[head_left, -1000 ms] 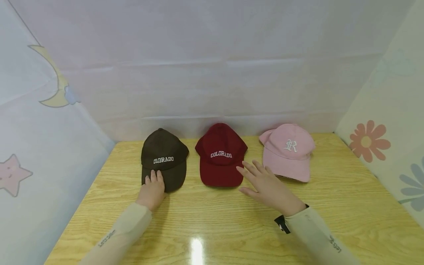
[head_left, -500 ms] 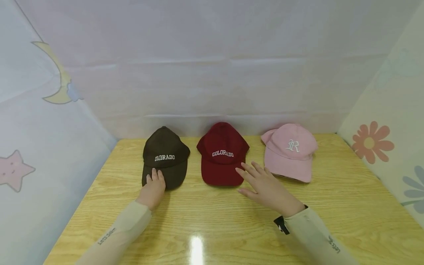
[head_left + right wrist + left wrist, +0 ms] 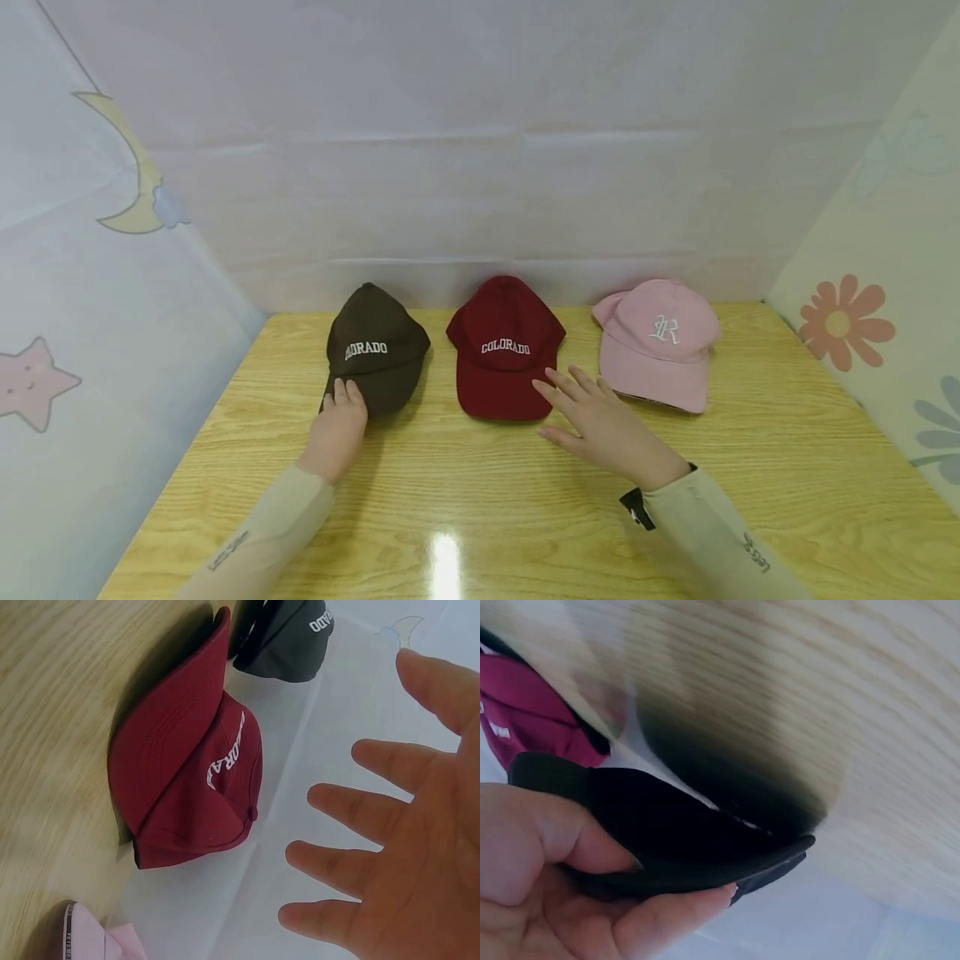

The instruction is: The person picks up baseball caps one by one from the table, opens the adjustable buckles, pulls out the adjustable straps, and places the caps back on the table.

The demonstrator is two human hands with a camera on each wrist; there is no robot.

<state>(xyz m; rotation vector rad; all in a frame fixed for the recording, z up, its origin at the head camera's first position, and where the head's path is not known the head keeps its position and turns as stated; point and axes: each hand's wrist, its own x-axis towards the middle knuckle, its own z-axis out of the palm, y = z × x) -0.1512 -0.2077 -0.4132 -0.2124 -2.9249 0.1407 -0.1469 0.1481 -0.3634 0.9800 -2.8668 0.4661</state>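
Observation:
My left hand [image 3: 339,427] pinches the brim of a dark brown baseball cap [image 3: 378,342] lettered in white, at the left of a row of caps. In the left wrist view the thumb lies under the brim [image 3: 697,874] and the fingers over it; the brim's front edge is tilted up off the table. My right hand [image 3: 603,429] is held with spread fingers between a dark red cap [image 3: 506,333] reading COLORADO and a pink cap [image 3: 660,333] with a white letter R. Nothing is in its grasp, and in the right wrist view its fingers are apart from the red cap.
The caps sit along the back of a wood-grain table [image 3: 465,483], close to a pale hanging sheet [image 3: 480,167]. Printed side sheets flank the table, with a star [image 3: 36,385] at left and an orange flower [image 3: 843,323] at right.
The brown cap's brim has been lifted and turned slightly to the left by my left hand, which shifted a little left with it. My right hand has stayed in place.

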